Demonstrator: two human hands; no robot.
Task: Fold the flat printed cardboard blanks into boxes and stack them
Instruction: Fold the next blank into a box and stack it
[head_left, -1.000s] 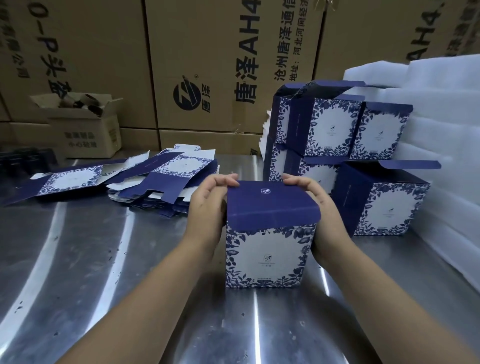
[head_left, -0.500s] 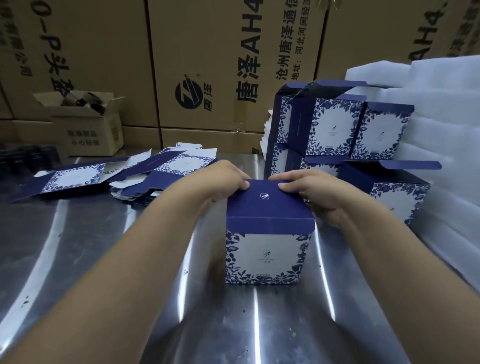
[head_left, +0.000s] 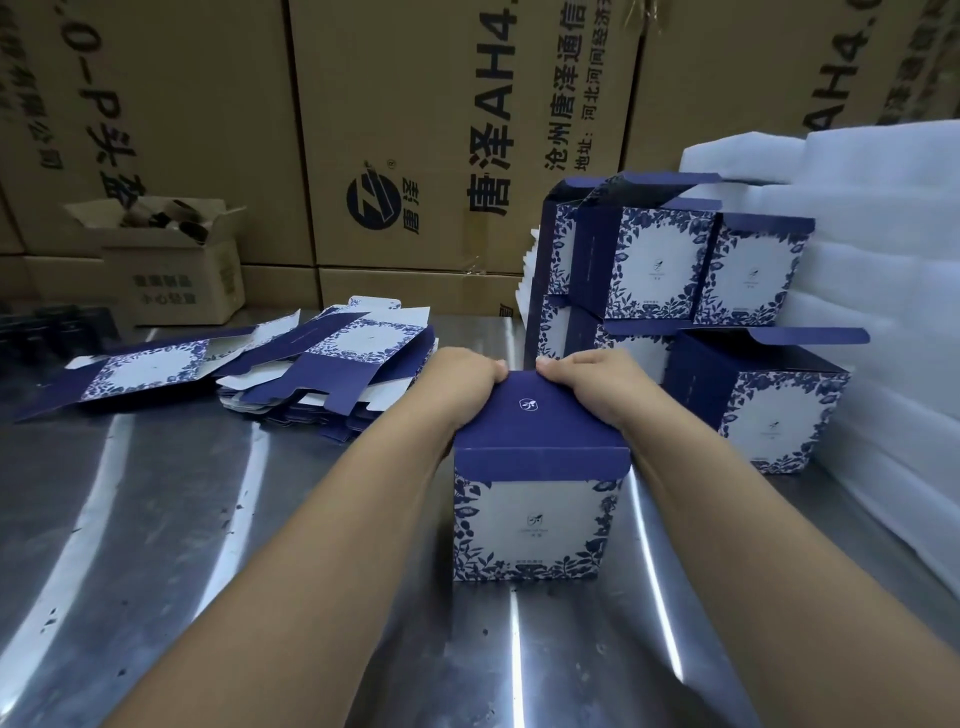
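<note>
Brown cartons (head_left: 415, 130) back a steel bench (head_left: 156, 519). Near centre an upright blue-and-white box (head_left: 535, 525) stands, lid down, the left hand (head_left: 462, 379) and right hand (head_left: 592, 379) both curling their fingers over its far top edge. Loose flat blanks (head_left: 332, 374) lie far left, folded boxes (head_left: 660, 265) stacked right.

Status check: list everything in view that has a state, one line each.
front box, upright, erected
lid, folded down
left hand, curled on the lid's far edge
right hand, same
stacked boxes, erected, lids open
flat blanks, unfolded, piled
brown carton, flaps open
</note>
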